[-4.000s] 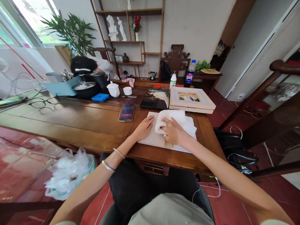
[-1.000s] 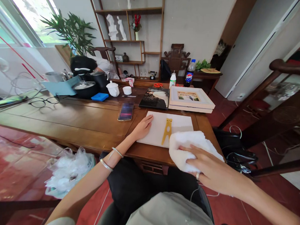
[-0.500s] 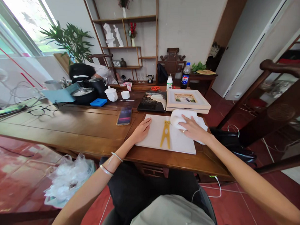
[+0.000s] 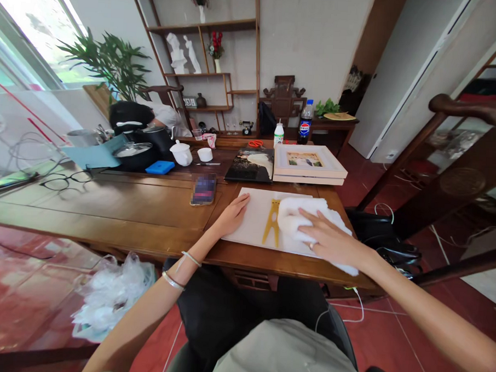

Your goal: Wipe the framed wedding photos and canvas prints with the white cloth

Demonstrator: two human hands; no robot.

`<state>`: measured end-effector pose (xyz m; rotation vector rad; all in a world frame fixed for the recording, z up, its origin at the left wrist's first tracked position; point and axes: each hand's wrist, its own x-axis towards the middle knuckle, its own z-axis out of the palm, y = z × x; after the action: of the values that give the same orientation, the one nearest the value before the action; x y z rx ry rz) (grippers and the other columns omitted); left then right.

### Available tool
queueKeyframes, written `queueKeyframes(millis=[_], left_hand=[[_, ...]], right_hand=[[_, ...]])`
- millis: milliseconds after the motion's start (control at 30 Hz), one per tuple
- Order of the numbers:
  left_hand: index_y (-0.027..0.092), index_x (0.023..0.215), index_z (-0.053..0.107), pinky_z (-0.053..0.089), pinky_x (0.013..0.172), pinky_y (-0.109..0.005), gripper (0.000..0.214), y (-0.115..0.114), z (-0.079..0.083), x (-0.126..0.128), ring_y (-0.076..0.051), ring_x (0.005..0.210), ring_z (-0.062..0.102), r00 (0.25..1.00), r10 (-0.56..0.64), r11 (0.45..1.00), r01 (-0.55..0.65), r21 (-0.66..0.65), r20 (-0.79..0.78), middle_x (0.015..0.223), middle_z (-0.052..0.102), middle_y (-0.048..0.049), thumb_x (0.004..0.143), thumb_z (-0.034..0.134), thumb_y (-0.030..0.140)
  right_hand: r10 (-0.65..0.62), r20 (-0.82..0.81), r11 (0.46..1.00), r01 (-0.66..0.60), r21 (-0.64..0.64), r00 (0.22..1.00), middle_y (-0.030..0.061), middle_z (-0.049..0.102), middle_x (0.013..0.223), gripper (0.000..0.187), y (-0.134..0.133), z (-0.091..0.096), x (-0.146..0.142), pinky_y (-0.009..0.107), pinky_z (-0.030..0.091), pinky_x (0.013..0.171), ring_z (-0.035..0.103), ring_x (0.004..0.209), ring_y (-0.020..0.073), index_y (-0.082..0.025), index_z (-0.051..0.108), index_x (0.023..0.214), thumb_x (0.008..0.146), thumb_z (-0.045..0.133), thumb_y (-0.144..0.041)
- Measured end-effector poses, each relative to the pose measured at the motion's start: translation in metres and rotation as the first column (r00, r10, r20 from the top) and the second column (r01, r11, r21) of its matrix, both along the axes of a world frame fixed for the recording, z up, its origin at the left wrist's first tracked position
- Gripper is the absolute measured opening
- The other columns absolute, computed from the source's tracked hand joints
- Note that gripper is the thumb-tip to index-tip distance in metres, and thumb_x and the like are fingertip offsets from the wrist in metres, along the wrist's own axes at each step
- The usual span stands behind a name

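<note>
I see the left hand flat and open at the board's left edge; the right hand, fingers spread, lies on the cloth, which passes the board's right edge over the table.

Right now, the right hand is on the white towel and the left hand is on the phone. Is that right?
Not quite: the left hand is on the edge of the white board, not on the phone, which lies apart from it. The head view shows this. The right hand is on the white towel, as you said.
</note>
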<state>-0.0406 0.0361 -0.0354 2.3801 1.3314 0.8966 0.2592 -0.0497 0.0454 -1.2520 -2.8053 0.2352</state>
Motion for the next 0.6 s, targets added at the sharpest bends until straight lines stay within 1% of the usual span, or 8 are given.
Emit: queueKeyframes(millis=[133,200,233,267,333,467,533,600], left_hand=[[0.012,0.132,0.047,0.026,0.114,-0.041,0.045,0.001,-0.004,0.003,-0.021,0.135,0.036,1.0,0.021,1.0,-0.021,0.005,-0.003,0.143,0.043,-0.0122,0.091,0.031,0.02],[0.013,0.133,0.047,0.026,0.114,-0.043,0.046,0.001,-0.005,0.004,-0.021,0.136,0.035,0.999,0.034,0.999,-0.034,0.001,0.007,0.143,0.042,-0.0116,0.091,0.031,0.019],[0.013,0.133,0.047,0.025,0.114,-0.043,0.046,0.001,-0.006,0.005,-0.022,0.136,0.034,0.999,0.038,0.999,-0.038,-0.001,0.013,0.144,0.042,-0.012,0.09,0.031,0.018],[0.012,0.133,0.046,0.025,0.114,-0.044,0.046,0.001,-0.006,0.006,-0.022,0.136,0.034,0.999,0.04,0.999,-0.04,-0.002,0.017,0.144,0.042,-0.0124,0.09,0.031,0.018],[0.012,0.132,0.047,0.025,0.114,-0.044,0.046,0.001,-0.005,0.007,-0.022,0.136,0.034,0.999,0.045,0.999,-0.046,0.001,0.02,0.143,0.042,-0.0128,0.09,0.031,0.018],[0.009,0.131,0.049,0.026,0.114,-0.042,0.045,-0.001,-0.004,0.008,-0.023,0.135,0.035,0.998,0.06,0.998,-0.06,0.01,0.016,0.142,0.043,-0.0142,0.091,0.03,0.019],[0.01,0.131,0.049,0.026,0.114,-0.042,0.045,-0.001,-0.003,0.008,-0.023,0.135,0.035,0.998,0.054,0.998,-0.054,0.014,0.023,0.142,0.043,-0.0137,0.091,0.03,0.019],[0.012,0.131,0.048,0.026,0.114,-0.043,0.045,0.0,-0.004,0.007,-0.022,0.136,0.035,0.999,0.042,0.999,-0.042,0.018,0.027,0.142,0.044,-0.0121,0.091,0.031,0.019]], right_hand=[[-0.119,-0.025,0.982,0.122,0.146,0.993,0.0191,0.046,0.137,0.033,0.058,-0.018,0.0,0.059,0.019,0.106,0.018,0.139,0.0293,-0.015,0.06,0.112,0.083,0.044,-0.016],[-0.164,-0.033,0.97,0.168,0.175,0.986,0.0197,0.047,0.136,0.035,0.071,-0.022,-0.003,0.06,0.019,0.105,0.02,0.138,0.0312,-0.015,0.058,0.116,0.084,0.044,-0.018],[-0.171,-0.03,0.968,0.174,0.179,0.985,0.0192,0.047,0.136,0.036,0.071,-0.023,-0.006,0.06,0.02,0.104,0.021,0.138,0.0318,-0.015,0.058,0.116,0.083,0.044,-0.017],[-0.164,-0.024,0.97,0.166,0.18,0.986,0.0182,0.045,0.138,0.037,0.068,-0.023,-0.008,0.061,0.02,0.104,0.021,0.138,0.0322,-0.016,0.059,0.116,0.081,0.045,-0.015],[-0.115,-0.004,0.98,0.114,0.161,0.993,0.0145,0.04,0.143,0.041,0.049,-0.019,-0.013,0.062,0.019,0.104,0.02,0.138,0.0327,-0.018,0.061,0.112,0.075,0.046,-0.01],[-0.031,0.01,0.998,0.03,0.047,0.999,0.0068,0.031,0.15,0.047,-0.017,-0.002,-0.017,0.062,0.017,0.106,0.016,0.139,0.0325,-0.024,0.064,0.106,0.066,0.045,-0.006],[0.005,-0.007,0.999,-0.005,-0.031,1.0,0.004,0.032,0.149,0.047,-0.047,0.012,-0.015,0.057,0.02,0.108,0.018,0.139,0.0307,-0.027,0.065,0.102,0.064,0.045,-0.006],[-0.004,-0.042,0.993,-0.001,-0.117,0.999,0.0039,0.041,0.143,0.043,-0.06,0.024,-0.014,0.05,0.029,0.106,0.029,0.135,0.0301,-0.029,0.065,0.1,0.067,0.046,-0.008]])
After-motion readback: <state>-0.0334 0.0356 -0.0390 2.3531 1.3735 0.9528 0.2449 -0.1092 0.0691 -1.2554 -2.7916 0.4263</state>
